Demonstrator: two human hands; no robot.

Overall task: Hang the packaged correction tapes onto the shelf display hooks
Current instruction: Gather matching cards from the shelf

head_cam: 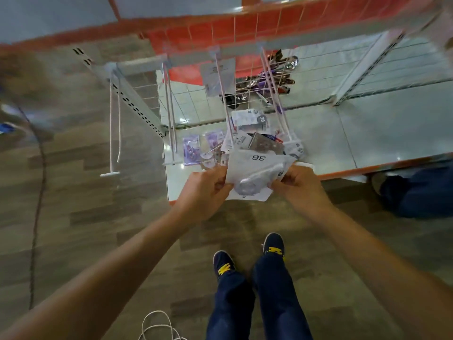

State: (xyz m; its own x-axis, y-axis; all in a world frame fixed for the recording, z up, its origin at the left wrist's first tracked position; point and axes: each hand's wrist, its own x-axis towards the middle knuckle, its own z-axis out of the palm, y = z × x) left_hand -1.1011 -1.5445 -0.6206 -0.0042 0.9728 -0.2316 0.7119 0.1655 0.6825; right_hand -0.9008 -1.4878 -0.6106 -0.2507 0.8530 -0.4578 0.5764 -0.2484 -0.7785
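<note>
I hold a white packaged correction tape, marked 36, between both hands just in front of the shelf's front edge. My left hand pinches its left edge; my right hand pinches its right side. Several more packages lie in a loose pile on the white bottom shelf, some purple. Long white display hooks jut out from the upper rail toward me. One package hangs far back on a hook.
A wire basket of dark items hangs at the back. Another empty hook sticks out at the left over the wood floor. A person's leg is at the right. A cord lies by my feet.
</note>
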